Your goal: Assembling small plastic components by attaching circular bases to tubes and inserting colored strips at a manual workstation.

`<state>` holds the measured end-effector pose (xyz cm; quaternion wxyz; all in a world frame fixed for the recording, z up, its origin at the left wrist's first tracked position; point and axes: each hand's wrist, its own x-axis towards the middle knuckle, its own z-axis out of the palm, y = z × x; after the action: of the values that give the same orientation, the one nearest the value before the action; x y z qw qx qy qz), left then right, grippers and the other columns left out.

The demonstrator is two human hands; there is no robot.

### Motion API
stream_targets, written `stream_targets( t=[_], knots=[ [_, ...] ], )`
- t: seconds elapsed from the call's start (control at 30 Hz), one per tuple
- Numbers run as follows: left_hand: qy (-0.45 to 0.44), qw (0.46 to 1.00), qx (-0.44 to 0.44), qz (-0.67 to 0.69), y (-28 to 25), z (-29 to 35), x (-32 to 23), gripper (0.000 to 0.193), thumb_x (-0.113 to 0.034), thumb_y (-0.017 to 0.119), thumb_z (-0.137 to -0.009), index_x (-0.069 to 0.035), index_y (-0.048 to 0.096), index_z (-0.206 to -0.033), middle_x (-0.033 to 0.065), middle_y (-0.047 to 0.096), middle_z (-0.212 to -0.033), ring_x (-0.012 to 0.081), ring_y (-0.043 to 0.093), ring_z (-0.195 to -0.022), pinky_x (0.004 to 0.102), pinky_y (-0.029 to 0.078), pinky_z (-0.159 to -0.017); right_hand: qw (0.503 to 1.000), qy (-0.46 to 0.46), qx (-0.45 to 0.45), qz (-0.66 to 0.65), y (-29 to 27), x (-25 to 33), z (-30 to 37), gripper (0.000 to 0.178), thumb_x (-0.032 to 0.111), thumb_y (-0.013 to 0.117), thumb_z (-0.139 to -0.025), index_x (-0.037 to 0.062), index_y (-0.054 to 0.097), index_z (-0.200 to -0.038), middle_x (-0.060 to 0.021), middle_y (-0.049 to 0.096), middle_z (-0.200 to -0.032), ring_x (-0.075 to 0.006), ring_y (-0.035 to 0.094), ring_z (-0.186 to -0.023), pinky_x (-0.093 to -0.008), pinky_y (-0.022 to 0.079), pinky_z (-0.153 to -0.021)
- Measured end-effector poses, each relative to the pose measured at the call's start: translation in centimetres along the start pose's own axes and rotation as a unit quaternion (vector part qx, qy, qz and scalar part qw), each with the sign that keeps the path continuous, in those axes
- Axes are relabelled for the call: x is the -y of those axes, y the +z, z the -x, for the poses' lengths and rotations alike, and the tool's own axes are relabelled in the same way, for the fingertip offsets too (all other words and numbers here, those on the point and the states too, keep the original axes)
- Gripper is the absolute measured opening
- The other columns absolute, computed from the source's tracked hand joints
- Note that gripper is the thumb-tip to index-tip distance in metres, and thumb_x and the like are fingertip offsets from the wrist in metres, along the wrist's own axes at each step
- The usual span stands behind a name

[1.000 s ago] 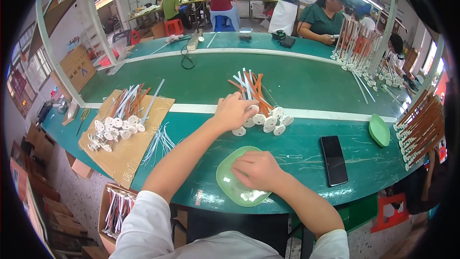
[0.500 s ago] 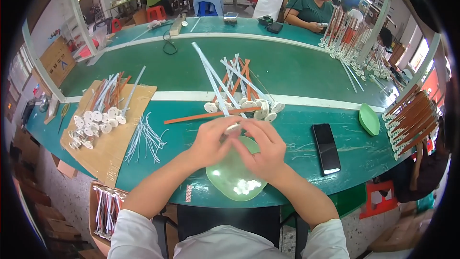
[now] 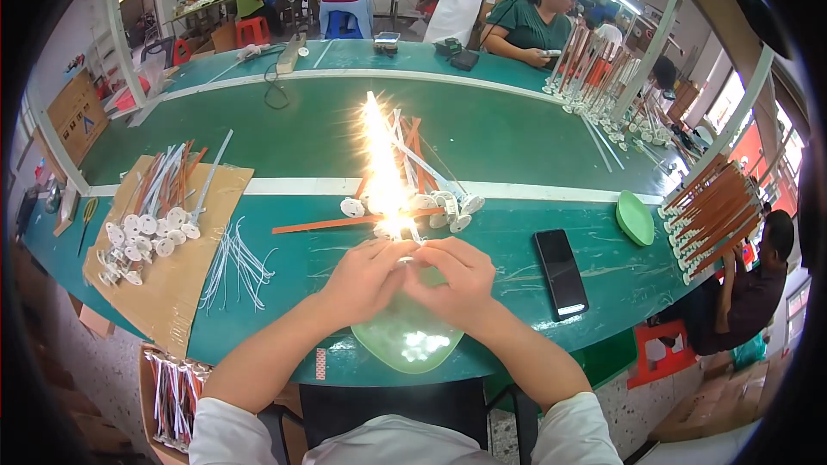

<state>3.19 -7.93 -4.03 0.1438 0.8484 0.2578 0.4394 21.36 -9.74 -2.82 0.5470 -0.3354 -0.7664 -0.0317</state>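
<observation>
Cardboard box [image 3: 166, 455] of strips [image 3: 178, 400], green dish [image 3: 405, 340] beneath hands [image 3: 455, 277] pinched closed on a white disc [image 3: 407, 260].

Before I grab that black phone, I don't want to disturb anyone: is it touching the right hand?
Apart. The head view plainly shows green tabletop between the right hand and the black phone.

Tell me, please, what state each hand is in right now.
Left hand: closed, fingertips pinching a mostly hidden white disc below the glowing strip.
Right hand: closed, fingertips on the same white disc.
</observation>
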Motion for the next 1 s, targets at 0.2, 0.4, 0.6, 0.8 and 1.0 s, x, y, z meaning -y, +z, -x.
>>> stream_targets(
  t=[0.2, 0.4, 0.6, 0.8, 1.0],
  knots=[
    [-0.075, 0.996, 0.011, 0.040, -0.5, -0.2, -0.7, 0.040, 0.002, 0.069, -0.082, 0.001, 0.060, -0.121, 0.0206, 0.069, -0.105, 0.0387, 0.069, -0.093, 0.0418, 0.056, -0.080, 0.997, -0.005, 0.046, -0.069, -0.8, -0.9, -1.2, 0.018, -0.001, 0.080, -0.073, 0.0017, 0.073, -0.090, -0.0118, 0.073, -0.088, -0.0236, 0.072, -0.072, -0.0305, 0.058, -0.065],
    [-0.044, 0.998, 0.015, -0.045, -1.0, -0.3, -1.1, 0.033, 0.001, 0.068, -0.085, 0.001, 0.062, -0.117, 0.0206, 0.069, -0.105, 0.0400, 0.068, -0.093, 0.0436, 0.056, -0.080, 0.996, 0.009, 0.066, -0.053, -0.6, -0.4, -0.7, 0.019, 0.000, 0.080, -0.074, 0.0014, 0.073, -0.091, -0.0137, 0.072, -0.089, -0.0241, 0.072, -0.075, -0.0313, 0.058, -0.064],
    [-0.133, 0.987, -0.059, -0.068, -1.3, -0.8, -1.1, 0.024, -0.003, 0.064, -0.091, -0.001, 0.060, -0.114, 0.0190, 0.070, -0.098, 0.0387, 0.068, -0.091, 0.0437, 0.055, -0.077, 0.993, 0.002, 0.120, 0.019, -0.5, 0.2, -0.7, 0.038, 0.015, 0.083, -0.074, 0.0025, 0.069, -0.107, -0.0122, 0.071, -0.099, -0.0296, 0.071, -0.087, -0.0378, 0.059, -0.075],
    [-0.203, 0.972, -0.090, 0.079, -1.2, -0.6, -0.5, 0.019, -0.005, 0.059, -0.096, -0.001, 0.056, -0.114, 0.0170, 0.071, -0.092, 0.0373, 0.069, -0.087, 0.0435, 0.053, -0.075, 0.922, -0.083, 0.372, -0.073, -1.2, 0.4, -0.1, 0.031, 0.023, 0.076, -0.083, 0.0025, 0.070, -0.106, -0.0122, 0.068, -0.100, -0.0330, 0.067, -0.087, -0.0405, 0.056, -0.081],
    [-0.167, 0.984, -0.067, 0.021, -0.9, -0.1, 0.5, 0.015, -0.011, 0.056, -0.100, -0.003, 0.056, -0.113, 0.0126, 0.074, -0.091, 0.0278, 0.073, -0.083, 0.0341, 0.054, -0.072, 0.881, 0.009, 0.463, -0.099, -1.3, -0.1, -0.5, 0.014, 0.016, 0.072, -0.086, 0.0061, 0.074, -0.095, -0.0118, 0.072, -0.091, -0.0323, 0.068, -0.084, -0.0425, 0.055, -0.077]
  ],
)
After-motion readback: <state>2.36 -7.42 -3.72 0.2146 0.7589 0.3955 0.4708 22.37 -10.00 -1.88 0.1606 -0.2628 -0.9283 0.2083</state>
